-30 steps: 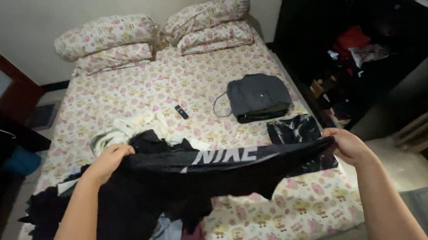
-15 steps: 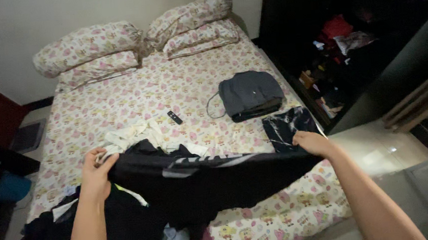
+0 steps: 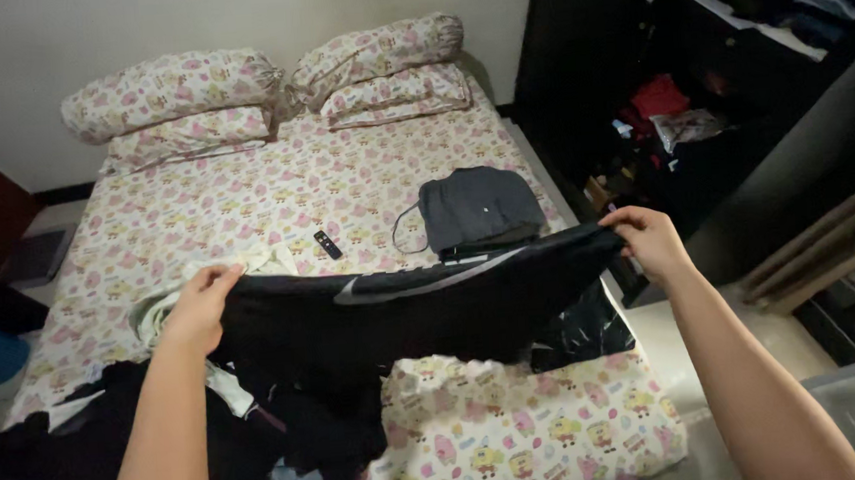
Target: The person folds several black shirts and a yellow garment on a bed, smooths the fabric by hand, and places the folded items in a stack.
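Both hands, left point(image 3: 201, 304) and right point(image 3: 651, 237), are pinching the black garment point(image 3: 403, 317) taut mid-frame; a loosening pinch could be dropping it onto the pile point(image 3: 111, 453).

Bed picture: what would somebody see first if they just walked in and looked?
First, the black garment stretched wide across the middle, pinched at its top corners by the left hand and the right hand. Behind it lies the bed in a cartoon-print sheet, with matching pillows stacked at its head. A folded grey garment sits right of centre, and a dark clothes pile fills the near-left corner.
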